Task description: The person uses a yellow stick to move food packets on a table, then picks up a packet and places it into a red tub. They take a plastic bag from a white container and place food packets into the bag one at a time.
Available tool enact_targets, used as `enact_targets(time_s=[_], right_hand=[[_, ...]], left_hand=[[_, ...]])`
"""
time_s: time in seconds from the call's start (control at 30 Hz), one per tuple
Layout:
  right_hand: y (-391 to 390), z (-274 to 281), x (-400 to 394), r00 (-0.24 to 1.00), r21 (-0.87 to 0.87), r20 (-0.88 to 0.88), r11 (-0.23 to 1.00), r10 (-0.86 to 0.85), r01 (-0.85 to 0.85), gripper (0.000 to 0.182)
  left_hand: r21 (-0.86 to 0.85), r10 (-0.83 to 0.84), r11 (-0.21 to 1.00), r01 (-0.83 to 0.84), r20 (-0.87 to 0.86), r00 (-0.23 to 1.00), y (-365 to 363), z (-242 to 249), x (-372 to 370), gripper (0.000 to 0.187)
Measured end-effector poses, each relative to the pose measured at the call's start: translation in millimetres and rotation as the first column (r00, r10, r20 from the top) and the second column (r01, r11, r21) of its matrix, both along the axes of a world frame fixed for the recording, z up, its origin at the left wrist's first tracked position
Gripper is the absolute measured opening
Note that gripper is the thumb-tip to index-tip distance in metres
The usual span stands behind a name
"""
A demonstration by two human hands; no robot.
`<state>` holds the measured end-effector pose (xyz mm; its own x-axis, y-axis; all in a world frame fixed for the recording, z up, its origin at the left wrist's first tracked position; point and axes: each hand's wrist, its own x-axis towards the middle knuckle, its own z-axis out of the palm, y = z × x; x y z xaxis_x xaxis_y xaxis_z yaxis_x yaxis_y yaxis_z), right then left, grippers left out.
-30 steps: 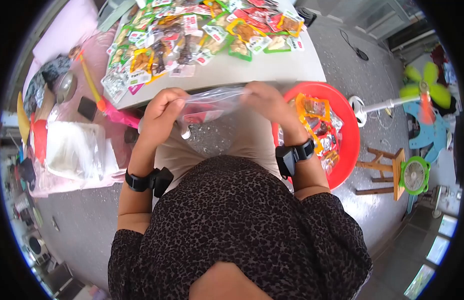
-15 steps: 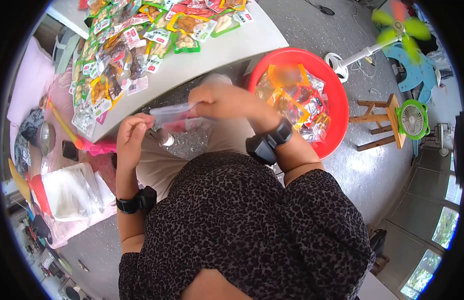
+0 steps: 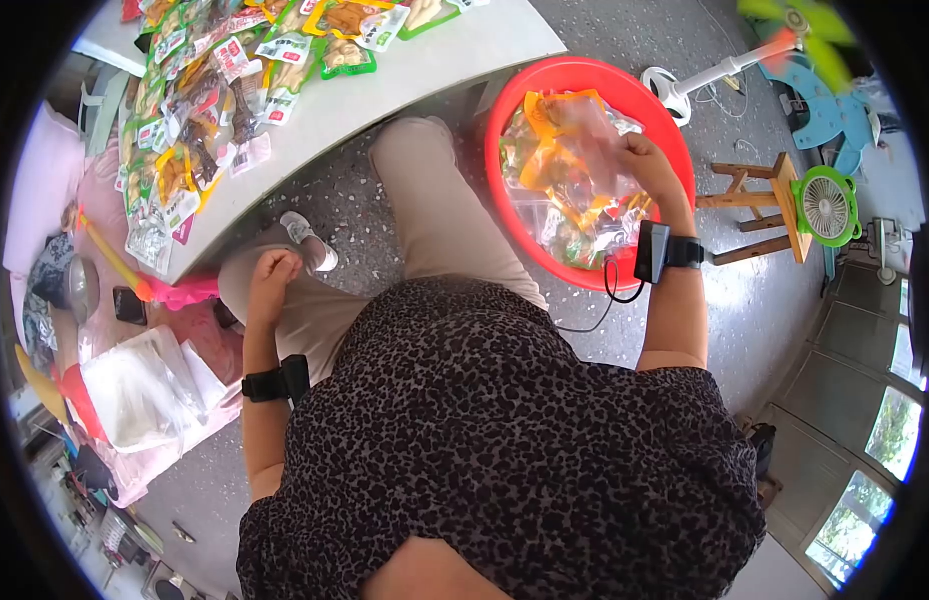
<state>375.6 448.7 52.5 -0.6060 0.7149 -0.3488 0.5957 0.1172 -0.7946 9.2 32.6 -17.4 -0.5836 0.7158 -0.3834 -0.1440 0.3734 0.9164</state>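
My right hand (image 3: 646, 165) reaches over the red basin (image 3: 515, 95) on the floor and grips a clear plastic bag of snack packets (image 3: 585, 135) above the pile of filled bags (image 3: 575, 215) inside it. On my left knee rests my left hand (image 3: 272, 275), fingers curled shut, nothing visible in it. A black band with a small device sits on each wrist. The grey table (image 3: 385, 85) ahead carries several loose snack packets (image 3: 200, 90).
A stack of clear plastic bags (image 3: 135, 385) lies on a pink surface at my left. A pink and orange tool (image 3: 165, 292) lies under the table edge. To the right stand a wooden stool (image 3: 765, 215), a green fan (image 3: 825, 205) and a white fan stand (image 3: 685, 85).
Both hands were holding the clear bag in front of me. My right hand has carried it right, over the red basin; my left hand let go and dropped to my knee.
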Motion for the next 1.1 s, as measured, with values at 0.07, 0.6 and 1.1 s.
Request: enact_targets(time_s=[0.07, 0.6, 1.1], right_hand=[[5.0, -38.3, 24.3, 0.993, 0.126, 0.029, 0.986, -0.118, 0.113, 0.016], [1.5, -166.6, 158.3, 0.783, 0.523, 0.362, 0.806, -0.506, 0.279, 0.023], [-28.5, -90.3, -70.8, 0.993, -0.249, -0.079, 0.962, 0.093, -0.110, 0.007]], left_hand=[[-0.004, 0.014, 1.000, -0.014, 0.009, 1.000, 1.5, 1.1, -1.2, 0.013], [0.000, 0.043, 0.999, -0.043, 0.021, 0.999, -3.3, -10.0, -6.3, 0.014], [0.113, 0.218, 0.968, -0.223, 0.059, 0.974, -13.4, 20.1, -1.8, 0.011]])
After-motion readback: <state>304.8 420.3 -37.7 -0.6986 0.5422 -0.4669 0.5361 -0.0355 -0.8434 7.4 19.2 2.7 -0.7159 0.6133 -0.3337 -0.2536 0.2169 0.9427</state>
